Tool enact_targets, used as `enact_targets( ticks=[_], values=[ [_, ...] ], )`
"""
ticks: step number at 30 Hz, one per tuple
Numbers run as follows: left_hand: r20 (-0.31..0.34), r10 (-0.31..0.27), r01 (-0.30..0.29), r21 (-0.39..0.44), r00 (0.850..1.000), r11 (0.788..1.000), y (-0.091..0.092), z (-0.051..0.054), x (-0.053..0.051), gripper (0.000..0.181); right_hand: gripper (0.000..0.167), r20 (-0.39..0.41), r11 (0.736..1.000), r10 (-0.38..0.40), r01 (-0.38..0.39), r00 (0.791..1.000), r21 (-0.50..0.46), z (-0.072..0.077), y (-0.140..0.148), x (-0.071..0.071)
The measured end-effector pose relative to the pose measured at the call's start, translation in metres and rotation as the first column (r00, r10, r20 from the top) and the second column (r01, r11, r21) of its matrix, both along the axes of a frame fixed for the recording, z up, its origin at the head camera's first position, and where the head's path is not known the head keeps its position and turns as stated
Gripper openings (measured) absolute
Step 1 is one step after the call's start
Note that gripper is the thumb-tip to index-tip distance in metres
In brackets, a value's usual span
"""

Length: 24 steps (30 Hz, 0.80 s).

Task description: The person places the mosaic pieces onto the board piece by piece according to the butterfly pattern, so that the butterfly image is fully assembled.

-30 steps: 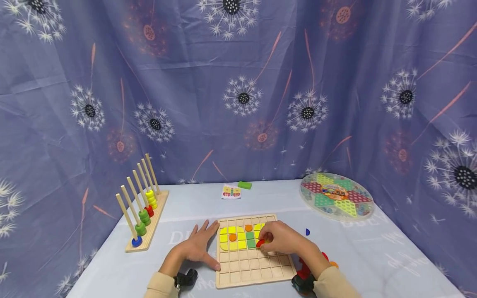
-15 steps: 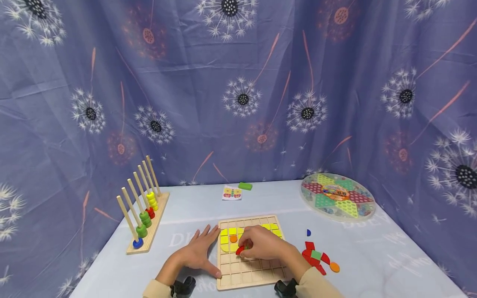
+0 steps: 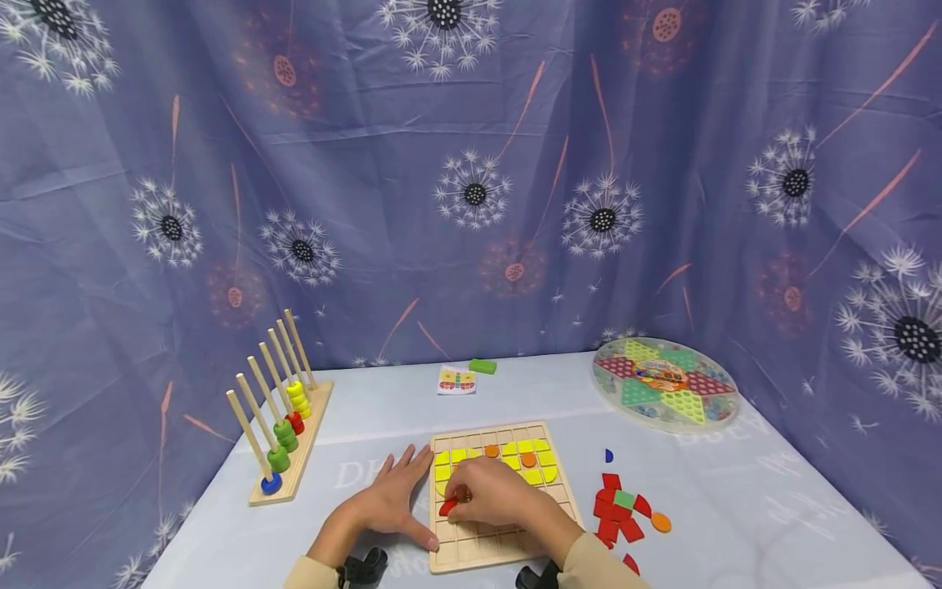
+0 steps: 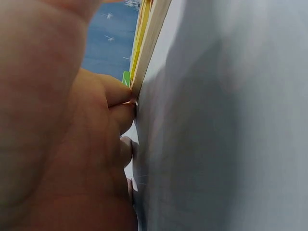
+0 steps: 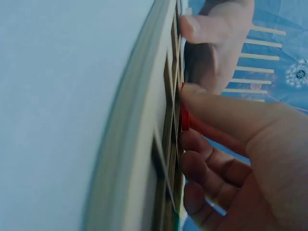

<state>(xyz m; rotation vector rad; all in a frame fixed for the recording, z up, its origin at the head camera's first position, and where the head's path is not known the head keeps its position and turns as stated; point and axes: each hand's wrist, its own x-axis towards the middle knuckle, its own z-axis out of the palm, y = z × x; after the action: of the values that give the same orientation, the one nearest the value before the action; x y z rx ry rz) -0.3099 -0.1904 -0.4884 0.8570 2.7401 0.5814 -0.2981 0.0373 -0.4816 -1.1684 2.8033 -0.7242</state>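
A wooden grid board (image 3: pixel 508 544) lies on the table, its upper rows filled with yellow pieces (image 3: pixel 540 446) and orange discs (image 3: pixel 528 460). My right hand (image 3: pixel 489 491) pinches a red piece (image 3: pixel 448 507) with a curved edge over the board's left part, just below the yellow pieces. The right wrist view shows the red piece (image 5: pixel 185 113) between thumb and fingers, close against the grid. With fingers spread, my left hand (image 3: pixel 390 501) rests on the table and touches the board's left edge. The green pieces in the board's middle are hidden by the right hand.
Right of the board lie loose red pieces (image 3: pixel 612 507), a green square (image 3: pixel 624 499), an orange disc (image 3: pixel 661 522) and a blue half-disc (image 3: pixel 608 456). A peg stand (image 3: pixel 312 425) is at left, a picture card (image 3: pixel 456 381) and green block (image 3: pixel 482 366) behind, a round game board (image 3: pixel 666 384) back right.
My right hand has carried the red piece leftward across the board, from near its middle to the left part, uncovering the yellow pieces on the right. The left hand stays in place.
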Motion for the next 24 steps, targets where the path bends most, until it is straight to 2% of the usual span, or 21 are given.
enact_targets(
  ticks=[4,10,16,24],
  values=[
    [0.003,0.005,-0.005,0.004,1.000,1.000,-0.001,0.000,0.000,0.133,0.013,0.053,0.998,-0.014,0.017,0.998,-0.053,-0.005,-0.005,-0.001],
    [0.007,0.018,-0.018,-0.002,1.000,1.000,-0.002,0.000,-0.001,0.132,0.009,0.045,0.996,0.011,-0.008,0.999,-0.088,-0.008,-0.010,-0.004],
    [0.016,0.007,-0.007,0.017,1.000,1.000,-0.002,0.001,-0.001,0.130,0.005,0.040,0.998,0.017,-0.014,0.999,-0.065,-0.007,-0.008,-0.003],
    [0.004,0.011,-0.011,0.010,1.000,1.000,-0.004,-0.001,-0.001,0.131,0.010,0.019,0.999,0.040,-0.040,0.999,-0.020,0.003,0.000,0.001]
  ],
)
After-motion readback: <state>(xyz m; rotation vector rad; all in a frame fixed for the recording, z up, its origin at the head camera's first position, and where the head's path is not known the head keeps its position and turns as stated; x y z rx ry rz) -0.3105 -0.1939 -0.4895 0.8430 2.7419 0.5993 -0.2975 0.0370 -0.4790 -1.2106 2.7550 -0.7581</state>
